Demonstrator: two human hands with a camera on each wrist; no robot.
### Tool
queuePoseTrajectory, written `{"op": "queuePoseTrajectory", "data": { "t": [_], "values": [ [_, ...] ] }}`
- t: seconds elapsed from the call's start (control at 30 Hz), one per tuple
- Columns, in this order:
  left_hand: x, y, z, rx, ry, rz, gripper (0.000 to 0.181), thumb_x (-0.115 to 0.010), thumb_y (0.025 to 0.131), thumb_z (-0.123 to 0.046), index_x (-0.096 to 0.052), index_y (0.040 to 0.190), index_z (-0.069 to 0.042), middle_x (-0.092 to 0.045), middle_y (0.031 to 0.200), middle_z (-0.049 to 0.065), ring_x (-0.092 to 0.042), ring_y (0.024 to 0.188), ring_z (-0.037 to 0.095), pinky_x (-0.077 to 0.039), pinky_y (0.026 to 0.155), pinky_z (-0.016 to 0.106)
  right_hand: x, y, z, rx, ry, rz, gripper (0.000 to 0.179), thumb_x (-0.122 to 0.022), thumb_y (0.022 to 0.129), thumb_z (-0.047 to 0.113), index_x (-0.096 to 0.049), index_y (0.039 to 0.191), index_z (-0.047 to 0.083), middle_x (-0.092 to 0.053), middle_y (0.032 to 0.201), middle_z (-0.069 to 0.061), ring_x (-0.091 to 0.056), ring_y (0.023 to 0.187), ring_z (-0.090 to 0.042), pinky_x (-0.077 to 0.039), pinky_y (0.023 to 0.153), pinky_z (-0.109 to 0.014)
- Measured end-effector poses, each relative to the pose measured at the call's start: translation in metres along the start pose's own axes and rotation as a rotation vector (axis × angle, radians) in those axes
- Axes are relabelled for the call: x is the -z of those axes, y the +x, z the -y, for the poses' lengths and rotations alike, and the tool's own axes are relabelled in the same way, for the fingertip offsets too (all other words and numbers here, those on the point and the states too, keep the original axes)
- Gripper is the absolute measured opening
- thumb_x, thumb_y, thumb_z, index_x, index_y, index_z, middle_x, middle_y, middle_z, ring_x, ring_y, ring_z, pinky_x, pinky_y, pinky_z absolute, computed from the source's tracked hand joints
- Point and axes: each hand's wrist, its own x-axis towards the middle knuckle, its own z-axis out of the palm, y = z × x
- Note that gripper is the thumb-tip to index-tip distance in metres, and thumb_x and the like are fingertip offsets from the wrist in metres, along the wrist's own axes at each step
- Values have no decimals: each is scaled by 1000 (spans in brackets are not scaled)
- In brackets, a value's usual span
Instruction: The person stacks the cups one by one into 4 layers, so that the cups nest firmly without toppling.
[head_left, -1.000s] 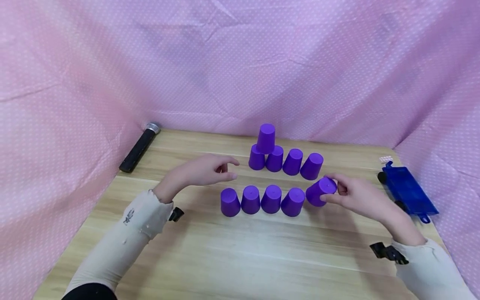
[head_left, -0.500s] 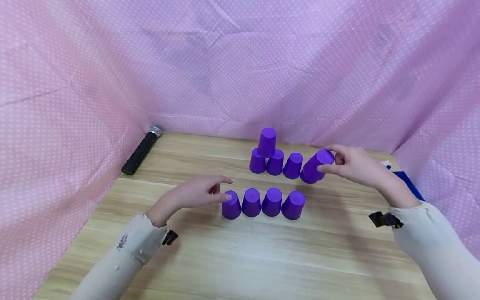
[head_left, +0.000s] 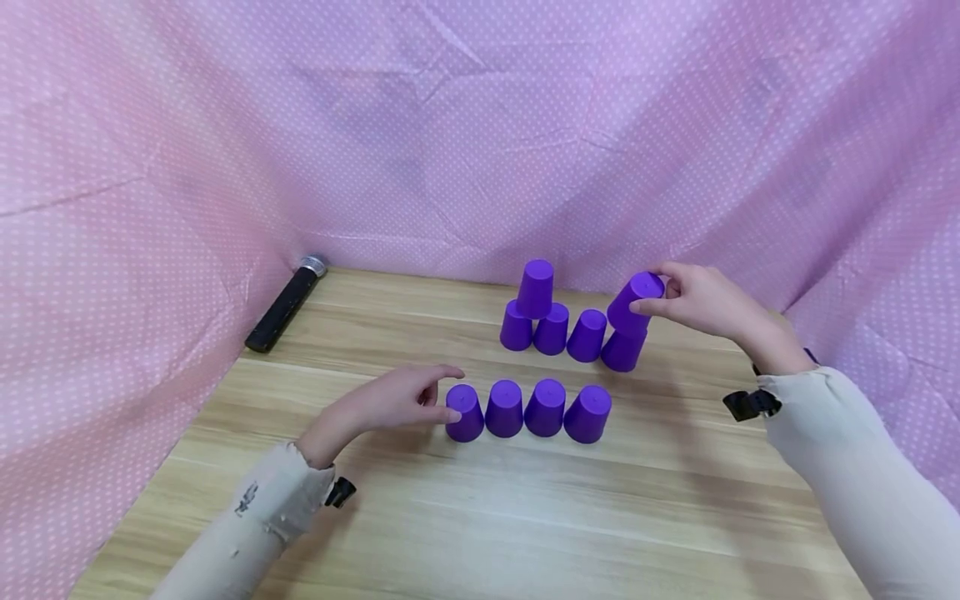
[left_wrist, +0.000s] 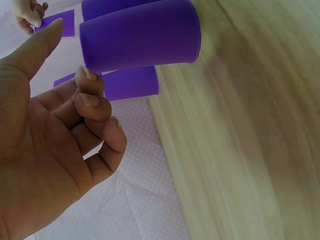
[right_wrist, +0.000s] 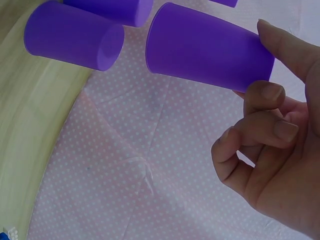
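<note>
My right hand (head_left: 716, 304) pinches an upside-down purple cup (head_left: 634, 303) near its base, thumb on one side and fingers on the other. That cup is tilted and sits over the rightmost cup (head_left: 624, 350) of the back row; in the right wrist view, the held cup (right_wrist: 207, 47) appears apart from the lower cup (right_wrist: 72, 37). My left hand (head_left: 392, 400) is beside the leftmost front cup (head_left: 465, 414), thumb and index finger spread around its top. In the left wrist view the thumb (left_wrist: 37, 47) does not visibly grip the near cup (left_wrist: 142, 37).
The front row has several upside-down purple cups, including one at its right end (head_left: 588, 414). At the back, a cup (head_left: 536, 288) stands across two others. A black microphone (head_left: 283, 308) lies at the table's left; pink dotted cloth (head_left: 450, 150) hangs behind.
My right hand has carried the cup from the front row's right end back and up over the back row's rightmost cup. My left hand has come nearer the leftmost front cup.
</note>
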Motion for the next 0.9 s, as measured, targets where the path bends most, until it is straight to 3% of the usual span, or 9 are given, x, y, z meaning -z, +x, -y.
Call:
{"op": "queuePoseTrajectory", "data": {
  "t": [0.57,0.9],
  "values": [
    [-15,0,3,61,-36,-3,72,-73,86,-53,-49,146,-21,-60,75,-10,-54,66,6,-46,63,26,-4,21,-7,-12,-26,33,62,-72,89,49,-59,131,6,-63,81,-6,-53,72,-20,-41,61,-34],
    [-20,2,4,57,-25,-43,70,-74,87,-50,-49,146,-21,-59,76,-11,-54,67,6,-46,63,26,-11,30,-13,-3,-1,49,58,-72,89,46,-62,128,4,-68,88,-10,-58,77,-23,-44,64,-35]
  ]
}}
